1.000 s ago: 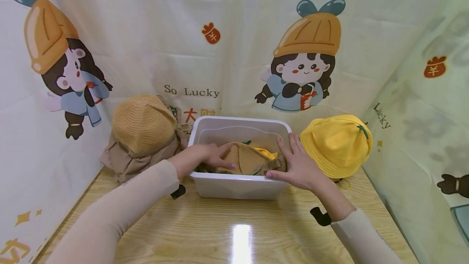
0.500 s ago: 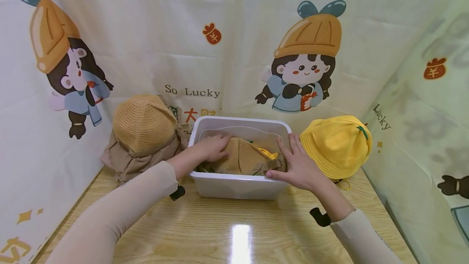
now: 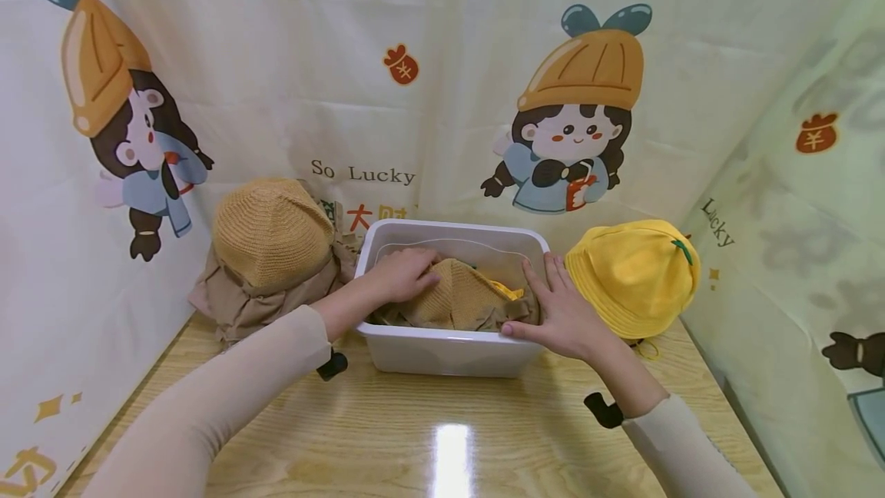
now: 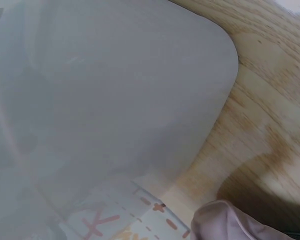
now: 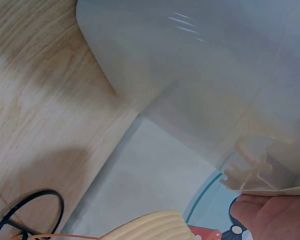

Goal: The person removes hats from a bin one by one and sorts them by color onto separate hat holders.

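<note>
A white plastic bin (image 3: 442,352) stands in the middle of the table in the head view. Inside it lies a tan knitted sun hat (image 3: 456,302), with a bit of a yellow hat (image 3: 508,290) showing behind. My left hand (image 3: 401,275) reaches over the bin's left side, its thumb at the tan hat and its fingers extended along the hat's far left; their tips are partly hidden. On the bin's front right corner rests my right hand (image 3: 563,313), fingers spread across the right rim and thumb on the front rim. In the right wrist view, part of that hand (image 5: 280,215) shows beside the bin.
Another tan knitted hat (image 3: 273,237) with a brown cloth brim sits left of the bin. To the right is a yellow hat (image 3: 639,275) with a green leaf and a cord. A printed curtain (image 3: 456,98) closes off the back and sides of the wooden table (image 3: 387,436).
My left hand has moved from on top of the tan hat to its far left side, and the hat's crown stands slightly higher. The right hand has stayed on the bin's corner.
</note>
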`<state>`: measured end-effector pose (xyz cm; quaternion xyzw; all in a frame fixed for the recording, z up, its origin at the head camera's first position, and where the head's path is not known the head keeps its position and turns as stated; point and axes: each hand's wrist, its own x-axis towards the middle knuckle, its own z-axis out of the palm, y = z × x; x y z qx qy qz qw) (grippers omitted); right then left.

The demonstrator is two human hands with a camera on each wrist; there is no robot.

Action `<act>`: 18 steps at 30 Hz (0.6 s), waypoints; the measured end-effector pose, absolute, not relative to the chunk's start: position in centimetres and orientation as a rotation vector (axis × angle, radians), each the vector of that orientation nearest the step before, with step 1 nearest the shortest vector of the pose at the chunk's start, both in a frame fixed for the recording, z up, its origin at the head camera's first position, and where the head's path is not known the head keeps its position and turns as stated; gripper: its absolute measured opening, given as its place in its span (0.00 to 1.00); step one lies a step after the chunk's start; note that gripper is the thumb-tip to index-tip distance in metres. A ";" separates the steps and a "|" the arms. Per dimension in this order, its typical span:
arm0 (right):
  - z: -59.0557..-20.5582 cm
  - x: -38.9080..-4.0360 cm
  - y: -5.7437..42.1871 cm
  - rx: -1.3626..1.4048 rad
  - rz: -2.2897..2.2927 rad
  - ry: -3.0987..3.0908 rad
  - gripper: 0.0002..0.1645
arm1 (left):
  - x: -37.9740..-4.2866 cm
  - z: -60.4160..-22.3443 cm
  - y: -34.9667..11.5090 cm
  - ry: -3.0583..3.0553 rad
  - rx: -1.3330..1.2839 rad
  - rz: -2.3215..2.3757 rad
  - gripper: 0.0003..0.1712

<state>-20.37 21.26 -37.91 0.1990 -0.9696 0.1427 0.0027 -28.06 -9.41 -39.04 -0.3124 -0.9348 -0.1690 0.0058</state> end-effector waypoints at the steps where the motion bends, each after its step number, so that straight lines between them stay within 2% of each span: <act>1: -37.9 -20.3 21.3 0.624 0.449 -3.041 0.69 | -28.0 -39.0 -9.4 -2.908 -0.979 -0.543 0.14; 18: -37.9 -20.4 21.3 0.602 0.436 -3.059 0.72 | -26.8 -37.1 -9.8 -2.835 -0.972 -0.671 0.06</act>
